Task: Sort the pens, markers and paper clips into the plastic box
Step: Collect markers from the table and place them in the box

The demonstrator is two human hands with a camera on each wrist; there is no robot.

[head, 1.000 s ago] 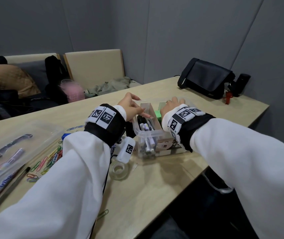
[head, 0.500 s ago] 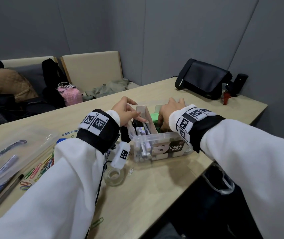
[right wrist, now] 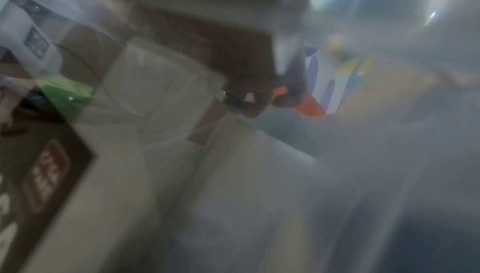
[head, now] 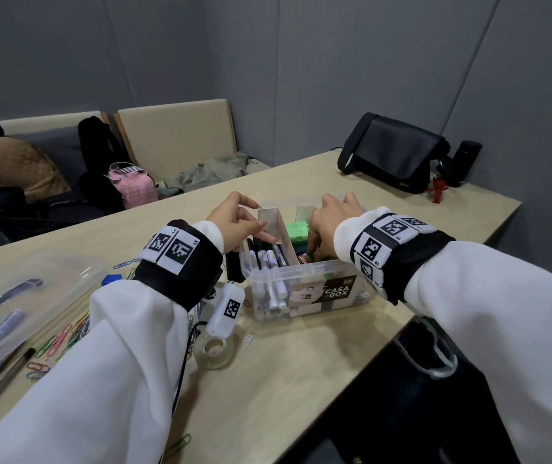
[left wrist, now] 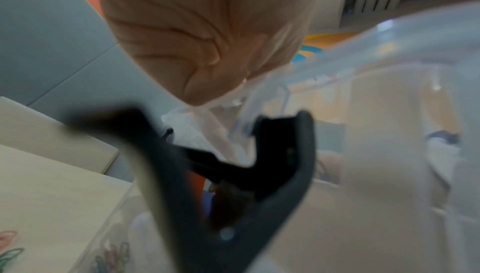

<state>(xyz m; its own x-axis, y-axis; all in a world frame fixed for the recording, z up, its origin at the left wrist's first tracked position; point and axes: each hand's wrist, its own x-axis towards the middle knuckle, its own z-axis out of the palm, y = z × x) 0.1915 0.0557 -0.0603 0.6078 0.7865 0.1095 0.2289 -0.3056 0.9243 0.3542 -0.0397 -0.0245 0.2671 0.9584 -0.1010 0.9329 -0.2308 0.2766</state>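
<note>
The clear plastic box (head: 304,291) stands mid-table with several pens and markers (head: 269,262) lying in its left compartment. My left hand (head: 244,222) pinches the top of the upright divider (head: 273,224) between thumb and fingers; in the left wrist view the left hand (left wrist: 197,41) lies against the box rim (left wrist: 389,62). My right hand (head: 330,222) reaches down into the right compartment beside a green block (head: 296,231). Its fingertips are curled out of sight, and the right wrist view is too blurred to show what they touch.
The box lid (head: 50,279) lies at the left with pens on it. Coloured paper clips (head: 64,336) are scattered beside it, one white clip (head: 249,338) near a tape roll (head: 216,349). A black bag (head: 391,152) sits far right. The table edge runs close on the right.
The box now sits nearer and more side-on in the head view. My right hand's fingers have dipped deeper into the right compartment. My left hand stays on the divider.
</note>
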